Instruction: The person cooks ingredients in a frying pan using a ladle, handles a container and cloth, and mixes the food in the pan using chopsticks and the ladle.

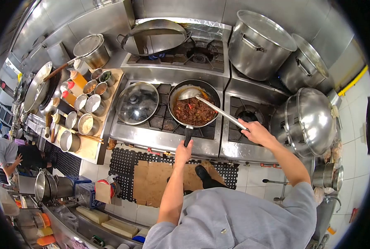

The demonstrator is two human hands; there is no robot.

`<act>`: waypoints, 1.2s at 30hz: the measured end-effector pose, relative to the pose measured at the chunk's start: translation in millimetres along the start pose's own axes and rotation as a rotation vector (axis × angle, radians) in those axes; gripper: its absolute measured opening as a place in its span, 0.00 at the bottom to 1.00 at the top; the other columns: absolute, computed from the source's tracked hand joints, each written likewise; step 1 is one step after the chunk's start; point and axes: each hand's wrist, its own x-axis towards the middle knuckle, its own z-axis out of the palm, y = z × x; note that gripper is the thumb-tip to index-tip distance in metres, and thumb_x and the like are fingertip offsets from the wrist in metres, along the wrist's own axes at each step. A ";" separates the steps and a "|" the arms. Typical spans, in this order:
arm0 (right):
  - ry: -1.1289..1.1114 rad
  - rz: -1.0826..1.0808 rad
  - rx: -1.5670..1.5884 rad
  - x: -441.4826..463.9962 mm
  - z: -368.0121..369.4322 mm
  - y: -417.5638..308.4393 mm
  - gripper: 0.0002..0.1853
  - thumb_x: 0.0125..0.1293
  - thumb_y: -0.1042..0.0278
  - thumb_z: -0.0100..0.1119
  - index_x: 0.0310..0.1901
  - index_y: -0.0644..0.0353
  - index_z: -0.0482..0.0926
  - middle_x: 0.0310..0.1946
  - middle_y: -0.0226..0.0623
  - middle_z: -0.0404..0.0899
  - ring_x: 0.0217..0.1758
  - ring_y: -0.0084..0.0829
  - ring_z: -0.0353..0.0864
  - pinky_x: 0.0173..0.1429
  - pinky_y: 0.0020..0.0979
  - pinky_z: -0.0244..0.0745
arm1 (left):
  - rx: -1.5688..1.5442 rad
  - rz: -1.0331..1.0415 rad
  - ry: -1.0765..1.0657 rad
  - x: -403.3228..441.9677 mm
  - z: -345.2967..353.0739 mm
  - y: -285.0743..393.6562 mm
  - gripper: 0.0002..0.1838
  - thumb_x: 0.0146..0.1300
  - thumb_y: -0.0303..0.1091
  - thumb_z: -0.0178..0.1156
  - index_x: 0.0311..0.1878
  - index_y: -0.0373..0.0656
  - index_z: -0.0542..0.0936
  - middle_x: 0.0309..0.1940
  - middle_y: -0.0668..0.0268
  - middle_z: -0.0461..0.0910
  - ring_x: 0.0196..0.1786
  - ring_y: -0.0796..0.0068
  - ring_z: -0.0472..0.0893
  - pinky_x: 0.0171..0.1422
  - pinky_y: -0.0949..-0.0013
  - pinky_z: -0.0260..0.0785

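left hand: clenched on pan handle, likely steadying it
right hand: grasping long ladle across dark food, likely for reach

Hands hold a pan and ladle over the stove.

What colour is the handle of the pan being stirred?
The handle is black, seen best in the head view.

Bright indoor light glares off the steel surfaces, and the wide lens bends the dark-cornered view.
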 end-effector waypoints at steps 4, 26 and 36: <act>0.039 -0.017 -0.032 -3.1 24.9 15.8 0.30 0.65 0.65 0.56 0.69 0.57 0.62 0.29 0.55 0.78 0.33 0.54 0.78 0.41 0.45 0.72 | -0.034 -0.085 -0.058 -9.8 -9.3 16.0 0.24 0.65 0.54 0.56 0.41 0.37 0.75 0.20 0.53 0.77 0.19 0.59 0.78 0.24 0.60 0.69; 0.013 0.099 -0.013 -14.7 10.1 4.7 0.28 0.67 0.65 0.54 0.67 0.59 0.62 0.21 0.56 0.76 0.25 0.54 0.79 0.32 0.46 0.72 | -0.067 -0.018 -0.038 2.5 8.5 -11.2 0.26 0.65 0.55 0.55 0.44 0.35 0.76 0.38 0.40 0.80 0.49 0.38 0.76 0.52 0.49 0.68; -0.047 0.654 1.004 -73.4 57.2 -92.0 0.32 0.72 0.67 0.50 0.74 0.47 0.50 0.22 0.27 0.65 0.15 0.18 0.61 0.17 0.25 0.63 | -0.043 -0.047 -0.067 7.4 14.7 -17.5 0.28 0.65 0.55 0.54 0.52 0.36 0.73 0.42 0.40 0.80 0.49 0.39 0.77 0.54 0.49 0.68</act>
